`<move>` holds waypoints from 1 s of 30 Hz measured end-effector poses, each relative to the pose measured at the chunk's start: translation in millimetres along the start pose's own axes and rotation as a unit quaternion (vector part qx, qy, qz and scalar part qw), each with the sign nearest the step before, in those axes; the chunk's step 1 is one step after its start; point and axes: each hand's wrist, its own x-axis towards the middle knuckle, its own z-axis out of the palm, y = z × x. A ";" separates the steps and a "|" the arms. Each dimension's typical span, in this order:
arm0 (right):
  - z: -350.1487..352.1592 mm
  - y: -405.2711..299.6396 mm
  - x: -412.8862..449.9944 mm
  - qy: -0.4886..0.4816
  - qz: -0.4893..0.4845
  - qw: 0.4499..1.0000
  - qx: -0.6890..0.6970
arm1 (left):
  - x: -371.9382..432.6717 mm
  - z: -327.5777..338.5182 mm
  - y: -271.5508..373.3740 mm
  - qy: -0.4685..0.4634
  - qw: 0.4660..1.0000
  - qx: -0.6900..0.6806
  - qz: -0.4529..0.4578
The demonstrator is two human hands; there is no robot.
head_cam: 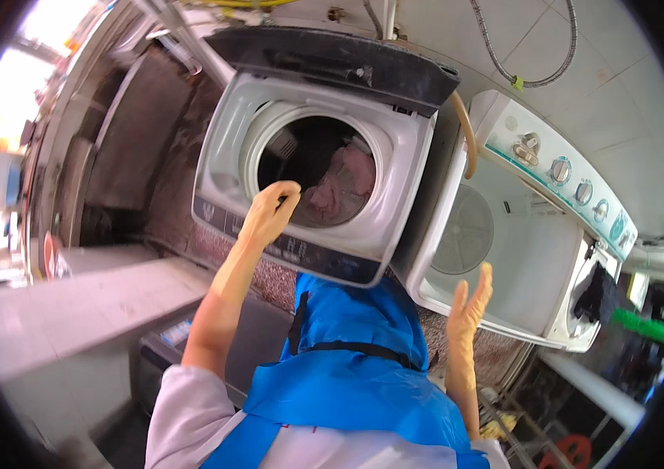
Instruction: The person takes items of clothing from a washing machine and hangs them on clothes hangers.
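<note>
In front of me stands a top-loading washing machine with its dark lid raised. Pink cloth lies inside the round drum, along its right side. Over the near left rim of the drum, my left hand has its fingers curled in, with nothing visible in them. It seems to wear a thin yellowish glove. My right hand, similarly coloured, is raised with thumb and fingers apart. It is nearest the front edge of a white twin-tub washer, whose wash tub is uncovered.
A tan hose hangs between the machines. Dark cloth drapes over the twin-tub's right end, beside a blurred green object. A braided hose loops on the tiled wall. To the left runs a pale tiled ledge.
</note>
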 end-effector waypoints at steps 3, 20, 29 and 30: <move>12.3 -8.8 -29.4 0.091 0.126 0.988 0.018 | 119.6 32.5 -123.2 -0.141 0.984 0.091 -0.062; 87.2 -106.3 -189.2 0.161 0.464 0.869 -0.070 | 249.7 173.3 -346.6 -0.362 0.902 0.141 -0.188; 105.0 -149.9 -123.2 0.203 0.408 0.888 0.064 | 134.6 96.7 -103.2 -0.577 0.785 -0.134 -0.178; 106.6 -157.8 -111.8 0.210 0.390 0.890 0.106 | 126.2 87.1 -96.2 -0.566 0.787 -0.175 -0.174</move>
